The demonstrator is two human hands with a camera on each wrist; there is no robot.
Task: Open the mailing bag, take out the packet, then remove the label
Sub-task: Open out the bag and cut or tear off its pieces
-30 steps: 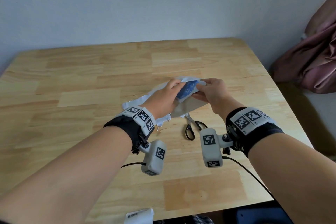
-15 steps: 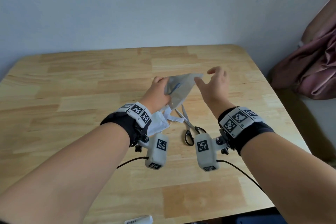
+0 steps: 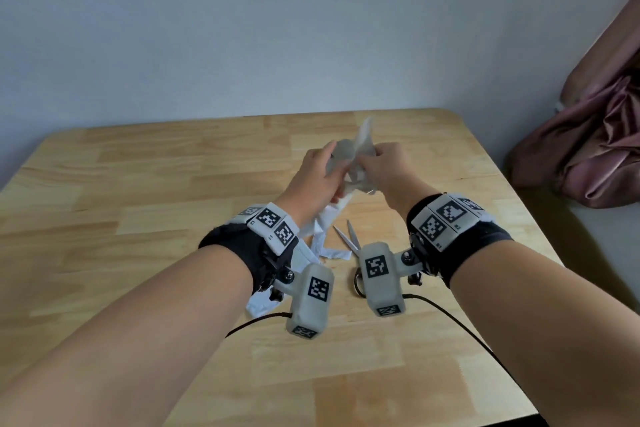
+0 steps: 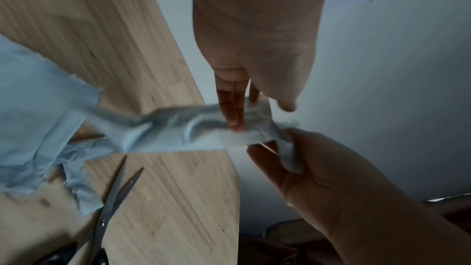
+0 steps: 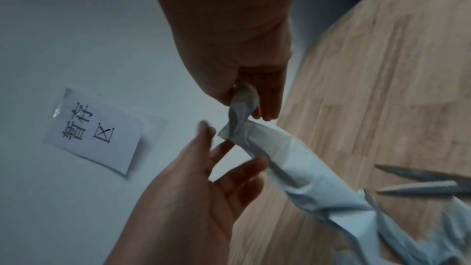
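Both hands hold the mailing bag (image 3: pixel 349 163) up above the table (image 3: pixel 138 184), and the step in hand appears to be working its torn upper end further open or peeling a layer back. To do this well, keep one hand as a steady anchor while the other pulls in a slow, even line away from it; a sharp tug on thin crumpled film is likely to rip off a small scrap rather than free a whole layer. The left hand (image 3: pixel 313 180) has its fingers (image 4: pixel 230 108) fairly straight and laid together across the bag, pressing it from the front; the thumb sits on the other side, but whether it truly pinches cannot be told through the blur. The right hand (image 3: pixel 389 168) is curled, with its thumb and fingers (image 5: pixel 267 108) clamped on the twisted tip of the bag. In the right wrist view the tip of the bag comes out from between these fingertips and bends down toward the left fingers just below. From the fingers the rest of the bag hangs in a loose rope toward the wrists, with torn strips trailing onto the table below. The scissors (image 3: pixel 348 239) lie on the table under the hands, well clear of the fingers. No packet or label can be made out here.
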